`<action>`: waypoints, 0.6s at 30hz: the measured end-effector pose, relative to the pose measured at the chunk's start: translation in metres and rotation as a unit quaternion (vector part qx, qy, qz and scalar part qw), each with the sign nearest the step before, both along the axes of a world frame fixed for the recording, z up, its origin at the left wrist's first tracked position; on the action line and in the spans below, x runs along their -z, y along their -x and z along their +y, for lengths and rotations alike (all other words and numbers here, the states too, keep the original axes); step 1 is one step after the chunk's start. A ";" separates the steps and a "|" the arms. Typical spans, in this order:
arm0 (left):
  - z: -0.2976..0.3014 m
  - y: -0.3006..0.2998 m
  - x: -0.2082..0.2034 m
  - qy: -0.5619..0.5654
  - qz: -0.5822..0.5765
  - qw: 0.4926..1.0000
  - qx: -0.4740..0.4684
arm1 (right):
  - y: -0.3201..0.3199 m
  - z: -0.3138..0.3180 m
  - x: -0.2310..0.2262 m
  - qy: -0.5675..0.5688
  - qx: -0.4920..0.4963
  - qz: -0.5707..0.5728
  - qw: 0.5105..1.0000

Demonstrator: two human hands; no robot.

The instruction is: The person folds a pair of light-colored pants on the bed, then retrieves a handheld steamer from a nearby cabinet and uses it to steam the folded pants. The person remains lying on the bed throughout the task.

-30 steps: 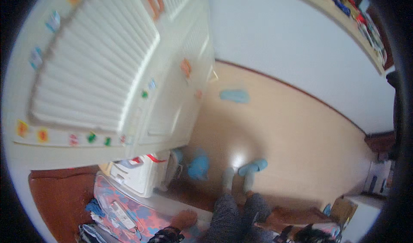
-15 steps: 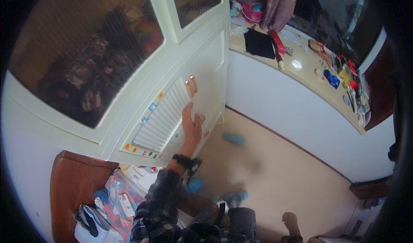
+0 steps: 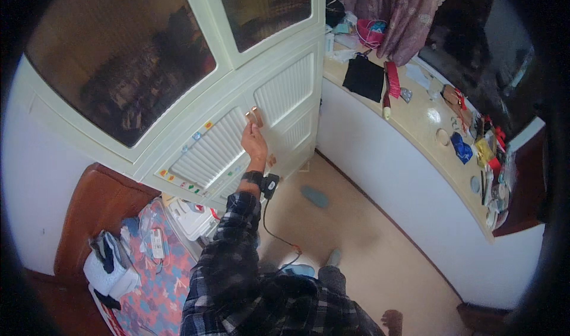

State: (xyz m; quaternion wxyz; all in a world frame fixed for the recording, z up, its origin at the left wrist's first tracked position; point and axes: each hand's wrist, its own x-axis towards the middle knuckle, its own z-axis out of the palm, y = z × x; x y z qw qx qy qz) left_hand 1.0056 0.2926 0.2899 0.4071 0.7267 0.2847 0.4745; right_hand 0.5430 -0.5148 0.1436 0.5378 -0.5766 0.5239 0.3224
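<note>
My left hand (image 3: 255, 144) reaches up to the white cabinet door (image 3: 178, 113), its fingers closed on one of two copper-coloured handles (image 3: 250, 116). The handles stand side by side between ribbed lower panels, below dark glass panes. Around my left wrist is a black band with a small device (image 3: 270, 186), and a cable (image 3: 268, 226) runs down from it. Low at the right, my right hand (image 3: 392, 320) hangs over the floor, in shadow. It holds nothing that I can see, and its fingers are loosely bent and apart.
A windowsill counter (image 3: 421, 116) along the right wall bears a black cloth (image 3: 364, 78), a pink basket (image 3: 371, 33) and many small items. A blue-grey slipper (image 3: 314, 196) lies on the floor. At lower left is a bed with a patterned cover (image 3: 163, 288) and a wooden headboard (image 3: 95, 211).
My left hand has moved up from below the handles and taken hold of one. The view has shifted, and the cable from the wrist device now shows. My right hand still hangs low.
</note>
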 end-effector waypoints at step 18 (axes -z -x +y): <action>-0.014 -0.008 -0.006 -0.068 0.049 0.993 -0.083 | -0.468 0.124 -0.147 0.102 -0.563 -0.510 0.643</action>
